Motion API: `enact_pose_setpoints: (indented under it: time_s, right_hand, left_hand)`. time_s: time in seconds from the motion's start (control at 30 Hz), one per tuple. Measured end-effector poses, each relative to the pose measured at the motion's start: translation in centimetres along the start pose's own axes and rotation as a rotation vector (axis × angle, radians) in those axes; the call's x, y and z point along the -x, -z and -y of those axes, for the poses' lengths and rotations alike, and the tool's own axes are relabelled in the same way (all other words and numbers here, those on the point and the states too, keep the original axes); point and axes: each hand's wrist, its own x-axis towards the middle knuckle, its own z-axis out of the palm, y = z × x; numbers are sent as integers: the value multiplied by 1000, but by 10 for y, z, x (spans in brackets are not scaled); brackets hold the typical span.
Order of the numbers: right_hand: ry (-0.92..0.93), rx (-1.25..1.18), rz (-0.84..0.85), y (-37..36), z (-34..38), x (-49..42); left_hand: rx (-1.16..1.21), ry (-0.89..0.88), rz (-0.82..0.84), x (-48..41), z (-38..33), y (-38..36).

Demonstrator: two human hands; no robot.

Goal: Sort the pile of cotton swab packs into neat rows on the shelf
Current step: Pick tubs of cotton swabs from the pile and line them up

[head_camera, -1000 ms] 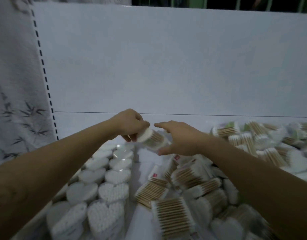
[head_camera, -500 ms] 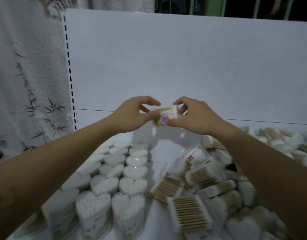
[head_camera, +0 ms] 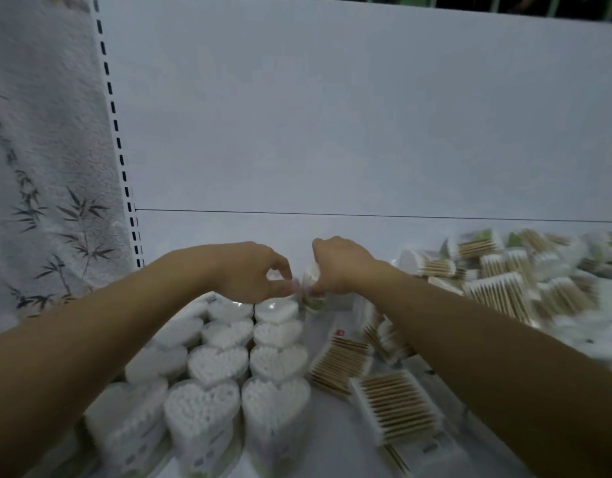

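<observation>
Heart-shaped swab packs (head_camera: 214, 363) stand in three rows on the left of the white shelf (head_camera: 335, 432). My left hand (head_camera: 249, 274) and my right hand (head_camera: 339, 263) meet at the far end of the rightmost row. Between them they hold one small swab pack (head_camera: 311, 291), upright, with a green and white label; the right hand grips its top and the left pinches its side. It sits just right of the last heart pack. Flat packs of wooden-stick swabs (head_camera: 394, 405) lie loose to the right.
A big jumbled pile of swab packs (head_camera: 525, 281) covers the right half of the shelf. The white back panel (head_camera: 332, 115) rises behind. A slotted upright (head_camera: 121, 160) and a bamboo-print curtain (head_camera: 38, 188) border the left side.
Both hands lifted the small pack from the pile, turned it in the air, then lowered it to the far end of the heart-pack rows.
</observation>
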Motion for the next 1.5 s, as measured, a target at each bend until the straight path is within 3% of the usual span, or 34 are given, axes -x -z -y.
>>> enact_pose_setpoints:
  time_s: [0.17,0.33,0.63,0.83,1.17,1.5]
  right_hand:
    - [30,48,18,-24,9,-12]
    - [53,67,56,-16,1,-14]
    - [55,50,177,-16,-3,0]
    - [86,-17,150,22,-16,46]
    - [253,137,466,41,-7,164]
    - [325,107,396,11,-23,185]
  left_hand:
    - [-7,-9,158,-1,2,-13]
    - [30,-26,198,-1,1,-19]
    - [-51,-31,103,0,-4,-24]
    - [-50,-121,-19,5,-26,-18]
    - [3,-176,-63,35,-75,-30]
    - [-119,-153,-87,55,-125,-46]
